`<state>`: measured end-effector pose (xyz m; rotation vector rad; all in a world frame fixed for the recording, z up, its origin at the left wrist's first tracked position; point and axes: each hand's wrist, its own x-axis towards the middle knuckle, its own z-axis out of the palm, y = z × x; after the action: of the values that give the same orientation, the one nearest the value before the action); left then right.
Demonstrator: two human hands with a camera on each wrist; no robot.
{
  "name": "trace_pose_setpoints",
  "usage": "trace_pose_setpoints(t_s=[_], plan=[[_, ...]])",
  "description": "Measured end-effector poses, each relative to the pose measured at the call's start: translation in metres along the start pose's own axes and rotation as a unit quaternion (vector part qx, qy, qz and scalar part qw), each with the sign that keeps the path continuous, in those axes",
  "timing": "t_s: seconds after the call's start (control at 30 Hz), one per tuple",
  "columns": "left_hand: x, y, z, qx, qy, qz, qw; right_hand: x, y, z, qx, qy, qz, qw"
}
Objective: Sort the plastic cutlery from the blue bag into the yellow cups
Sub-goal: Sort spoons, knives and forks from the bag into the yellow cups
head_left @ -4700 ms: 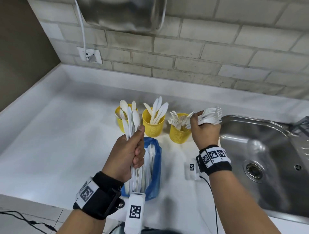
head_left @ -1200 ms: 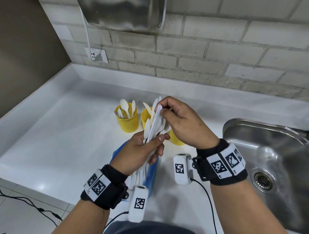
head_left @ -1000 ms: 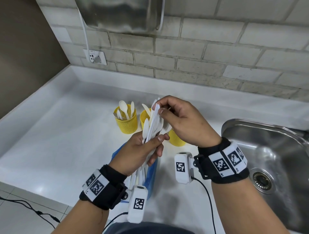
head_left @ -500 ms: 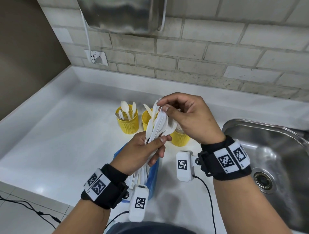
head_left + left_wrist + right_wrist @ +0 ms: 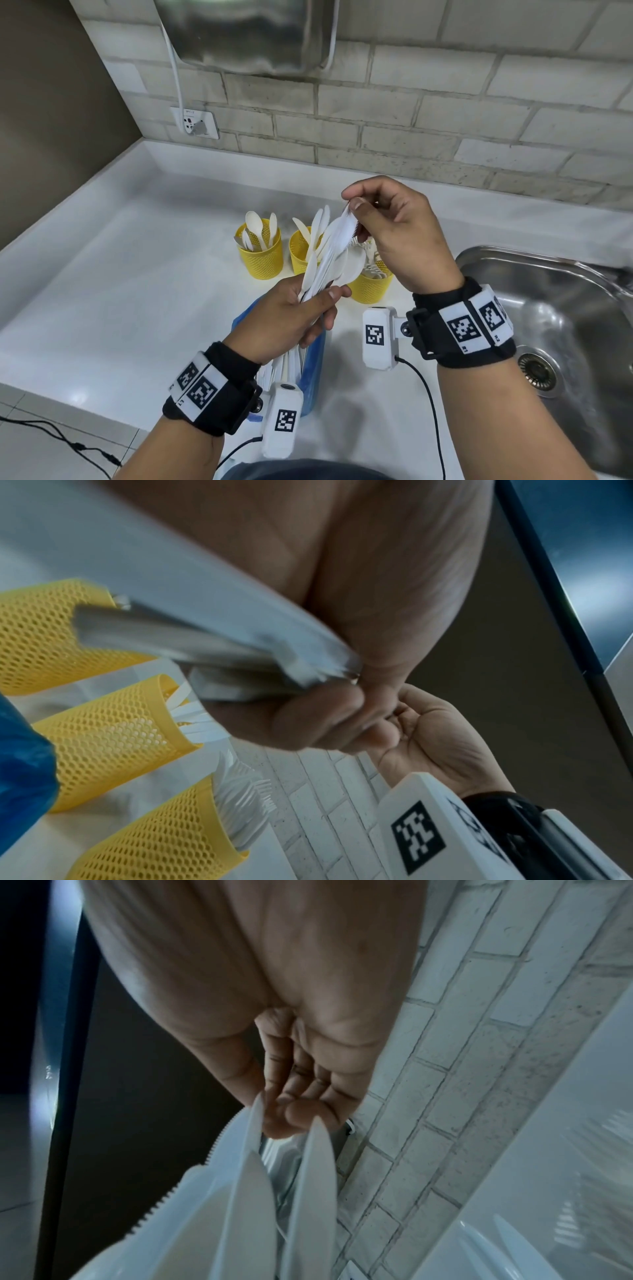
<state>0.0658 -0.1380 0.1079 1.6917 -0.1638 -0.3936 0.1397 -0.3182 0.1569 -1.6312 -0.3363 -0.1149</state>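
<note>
While the left hand grips a bundle of white cutlery by the handles above the blue bag, the right hand pinches the tips of a few knives at the top of the bundle, thumb against fingers. Bag lies on the white counter, more cutlery inside. Behind it, three yellow cups in a row: spoons in the left, knives in the middle, forks in the right. Steel sink to the right.
</note>
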Motion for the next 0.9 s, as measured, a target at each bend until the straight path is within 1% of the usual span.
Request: trace_pose_setpoints(t_s=[0.07,0.13,0.2,0.3,0.37,0.47,0.53,0.63,0.73,0.77,0.8,0.9], plan=[[0.000,0.000,-0.001,-0.001,-0.002,-0.003,1.000,-0.001,0.003,-0.001,0.009,-0.034,0.021,0.999],[-0.001,-0.001,-0.002,-0.006,-0.006,-0.004,1.000,-0.002,0.004,-0.003,0.009,-0.055,0.027,0.998],[-0.001,-0.002,-0.003,-0.007,-0.010,-0.004,1.000,-0.002,0.006,-0.006,0.019,-0.039,0.022,0.999],[0.000,-0.004,-0.004,0.001,-0.020,-0.001,1.000,-0.002,0.009,-0.006,0.062,0.010,0.028,0.998],[0.000,-0.005,-0.005,0.006,-0.025,0.000,1.000,-0.003,0.010,-0.006,0.080,0.013,0.048,0.996],[0.001,-0.004,-0.005,0.024,-0.030,-0.001,0.999,-0.007,0.012,-0.006,0.040,-0.051,0.084,0.994],[0.002,-0.006,-0.004,0.032,-0.030,-0.002,0.999,-0.009,0.015,-0.006,-0.001,-0.077,0.091,0.993],[0.002,-0.006,-0.005,0.026,-0.024,-0.004,0.999,-0.010,0.015,-0.005,-0.021,-0.056,0.078,0.995],[0.002,-0.006,-0.005,0.031,-0.031,-0.002,0.999,-0.010,0.013,-0.004,0.013,-0.002,0.073,0.997],[0.003,-0.006,-0.005,0.032,-0.032,0.000,0.999,-0.010,0.011,-0.003,0.025,-0.001,0.074,0.997],[0.002,-0.005,-0.005,0.033,-0.036,0.001,0.999,-0.011,0.010,-0.002,0.025,-0.017,0.074,0.997],[0.003,-0.004,-0.005,0.031,-0.043,0.004,0.999,-0.015,0.012,-0.001,-0.005,-0.102,0.083,0.991]])
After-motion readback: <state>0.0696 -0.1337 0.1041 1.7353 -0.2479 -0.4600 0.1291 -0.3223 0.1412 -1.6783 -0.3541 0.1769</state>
